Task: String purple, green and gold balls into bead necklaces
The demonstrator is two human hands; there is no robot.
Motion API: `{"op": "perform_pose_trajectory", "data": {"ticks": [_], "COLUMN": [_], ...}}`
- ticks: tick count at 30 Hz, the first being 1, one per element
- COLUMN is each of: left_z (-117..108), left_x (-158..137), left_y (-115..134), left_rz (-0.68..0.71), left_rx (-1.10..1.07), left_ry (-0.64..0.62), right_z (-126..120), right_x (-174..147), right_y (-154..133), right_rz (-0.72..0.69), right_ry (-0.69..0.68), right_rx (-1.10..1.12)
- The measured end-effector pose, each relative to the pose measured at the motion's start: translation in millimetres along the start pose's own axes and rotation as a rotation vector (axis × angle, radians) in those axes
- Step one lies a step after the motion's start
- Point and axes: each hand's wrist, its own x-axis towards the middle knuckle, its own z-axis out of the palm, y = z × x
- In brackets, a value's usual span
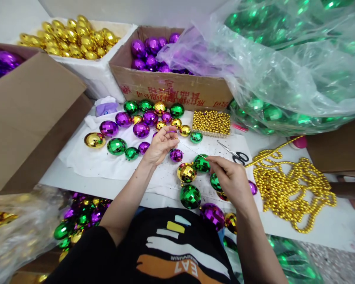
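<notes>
My left hand (pixel 161 144) pinches one end of a thin wire (pixel 192 150) above a small purple bauble (pixel 176 155), my right hand (pixel 230 177) pinching its other end beside a green bauble (pixel 201 163) on the white-clothed tabletop (pixel 85 159).

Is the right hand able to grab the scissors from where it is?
Probably yes. The scissors lie flat on the white sheet just beyond the right hand, with nothing between them. But that hand looks pinched on a thin wire, so it would likely have to let go first.
</notes>
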Motion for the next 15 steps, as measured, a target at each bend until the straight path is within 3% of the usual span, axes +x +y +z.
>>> {"op": "perform_pose_trajectory", "data": {"ticks": [3,7,12,15], "left_z": [3.0,-4.5,-10.1,-9.3], "left_x": [-6.0,-14.1,-20.5,-20.8], "left_y": [-0.1,-14.6,-36.9,-37.9], "left_rz": [-0.004,0.051,0.01,0.032], "left_rx": [0.1,0.622,1.246,1.307], "left_ry": [-0.022,0.092,0.015,0.005], "right_z": [7.9,11.7,9.7,5.5], "right_x": [3.0,3.9,1.5,-0.6], "right_y": [1.0,1.8,-0.8,-2.0], "right_rz": [0.096,0.175,0.16,0.117], "right_ry": [0.03,0.077,0.129,0.185], "right_rx": [0.253,0.504,0.536,0.526]}}
